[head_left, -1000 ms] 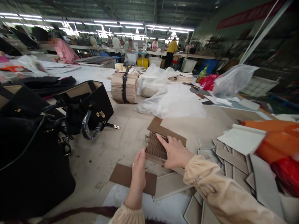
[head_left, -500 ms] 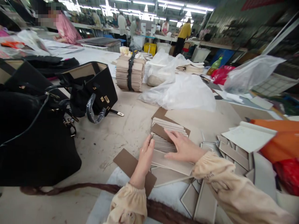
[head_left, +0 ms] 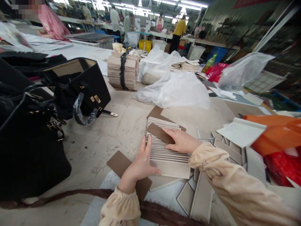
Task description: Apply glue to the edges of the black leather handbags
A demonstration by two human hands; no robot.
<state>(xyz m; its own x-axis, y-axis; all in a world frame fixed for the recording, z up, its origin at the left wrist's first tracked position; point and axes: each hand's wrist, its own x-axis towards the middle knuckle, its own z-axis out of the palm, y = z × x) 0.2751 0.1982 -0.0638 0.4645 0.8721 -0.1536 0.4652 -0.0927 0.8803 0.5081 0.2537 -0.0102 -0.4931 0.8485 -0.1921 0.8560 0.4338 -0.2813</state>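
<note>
A fanned stack of thin beige cardboard pieces (head_left: 168,150) lies on the worktable in front of me. My left hand (head_left: 139,164) rests against the stack's left edge, fingers stretched out flat and thumb on the front piece. My right hand (head_left: 181,141) lies flat on top of the stack, fingers spread, touching a darker brown card (head_left: 158,131) that sits across the fan. Neither hand grips anything.
Black handbags (head_left: 77,88) stand at the left. A strapped bundle of cardboard (head_left: 122,70) and clear plastic bags (head_left: 174,89) lie further back. Loose cardboard pieces (head_left: 225,147) and orange and red bags (head_left: 277,138) lie to the right. A brown card (head_left: 119,163) lies under my left wrist. Other people work at far tables.
The stack has been spread out from a compact pile into a longer fan. My left hand moved in against its side; my right hand slid along the top.
</note>
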